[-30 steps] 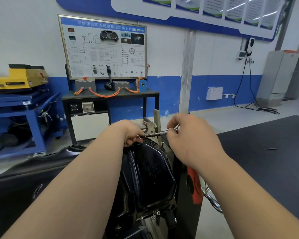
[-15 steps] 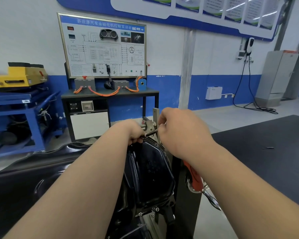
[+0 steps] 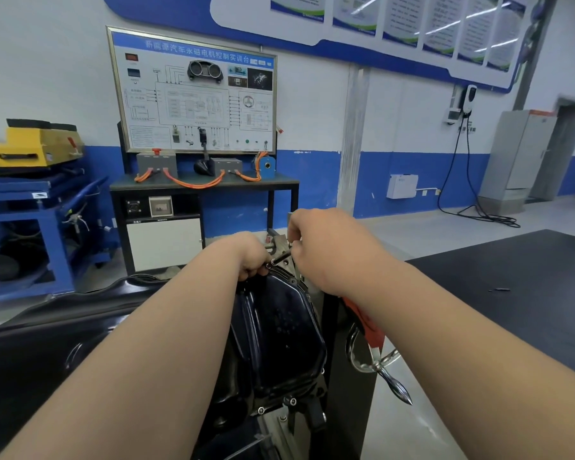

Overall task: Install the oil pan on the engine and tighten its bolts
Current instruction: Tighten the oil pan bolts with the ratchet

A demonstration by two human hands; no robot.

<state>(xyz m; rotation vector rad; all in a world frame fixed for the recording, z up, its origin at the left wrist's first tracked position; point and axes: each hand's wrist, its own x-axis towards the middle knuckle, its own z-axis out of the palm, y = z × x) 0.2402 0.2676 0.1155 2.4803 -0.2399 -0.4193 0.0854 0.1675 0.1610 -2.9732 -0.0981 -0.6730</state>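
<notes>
A glossy black oil pan (image 3: 279, 333) lies against the engine between my forearms, with bolt heads (image 3: 292, 400) showing along its near edge. At the pan's far edge my left hand (image 3: 251, 257) is curled over the rim beside the head of a thin metal wrench (image 3: 281, 258). My right hand (image 3: 326, 247) grips the wrench's other end, just right of the left hand. The bolt under the tool head is hidden by my fingers.
The engine sits on a black stand with an orange part (image 3: 362, 322) and a chrome crank handle (image 3: 392, 383) at its right. A training bench (image 3: 203, 184) with a wiring panel stands ahead, a blue cart (image 3: 30, 207) at left, a dark floor mat (image 3: 512, 293) at right.
My right hand has swung the wrench handle leftwards and up, from pointing right to close beside my left hand. My left hand has stayed at the pan's far edge.
</notes>
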